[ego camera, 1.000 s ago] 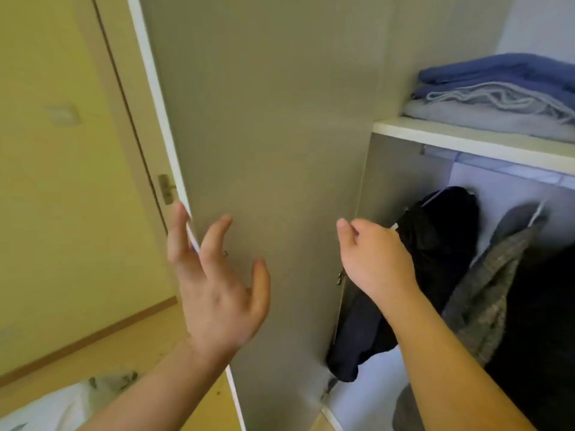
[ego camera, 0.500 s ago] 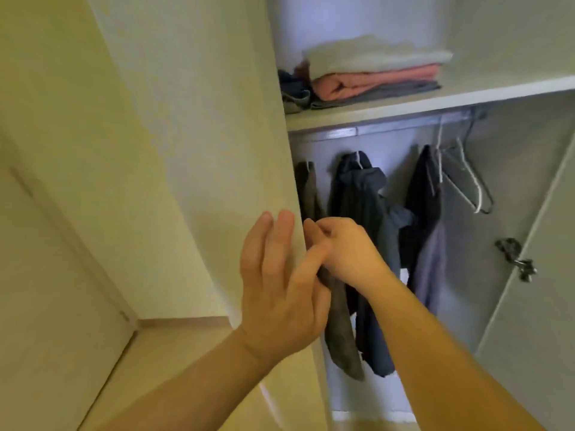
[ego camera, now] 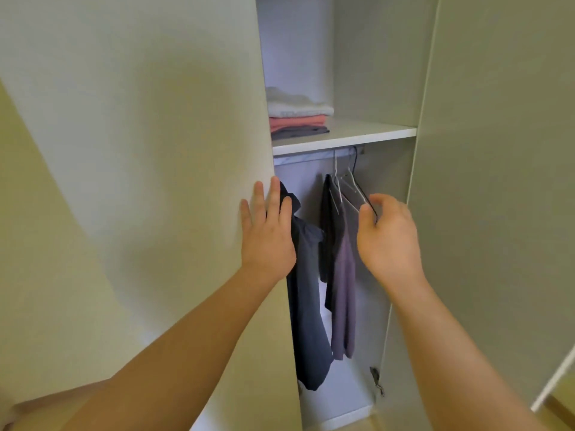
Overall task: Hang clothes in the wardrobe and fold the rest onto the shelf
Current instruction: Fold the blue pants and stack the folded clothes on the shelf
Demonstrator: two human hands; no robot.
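The wardrobe stands partly open between its left door [ego camera: 174, 188] and right door [ego camera: 497, 181]. My left hand [ego camera: 267, 231] lies flat with straight fingers against the left door's edge. My right hand [ego camera: 387, 234] hovers with loosely curled fingers in front of the empty hangers [ego camera: 351, 189] on the rail [ego camera: 311, 157]; whether it touches them I cannot tell. A dark blue garment [ego camera: 306, 306] and a purple-grey garment [ego camera: 343, 290] hang below the rail. Folded white, pink and grey clothes [ego camera: 297, 115] are stacked on the shelf [ego camera: 357, 136].
The right door's hinge [ego camera: 376, 381] sticks out low inside the opening. A strip of wooden floor [ego camera: 557, 409] shows at the bottom right. The wardrobe's bottom panel [ego camera: 336, 409] is pale.
The view has swung right and the opening between the doors looks narrower. My left hand has flattened against the left door's edge. My right hand has moved right, to the empty hangers.
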